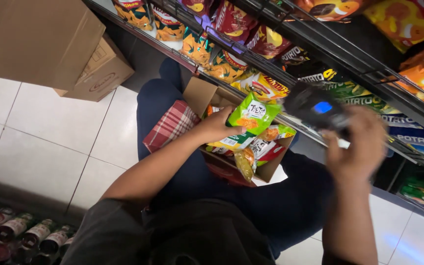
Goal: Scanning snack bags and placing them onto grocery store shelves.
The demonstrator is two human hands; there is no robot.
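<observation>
Right hand [357,147], nearest the lens and blurred, is closed around a dark handheld scanner with a blue lit screen [317,109]. Left of it, the left hand [217,126] grips a green foil snack bag [249,122] by its left edge, above an open brown cardboard box [271,167] of mixed packets. Beyond stands a black wire shelf [320,46].

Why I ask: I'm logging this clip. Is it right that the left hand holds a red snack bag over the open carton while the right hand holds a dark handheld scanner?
Not quite: the snack bag in the left hand is green, not red, as the head view shows. It is over the open carton, and the right hand holds the dark scanner.
</observation>
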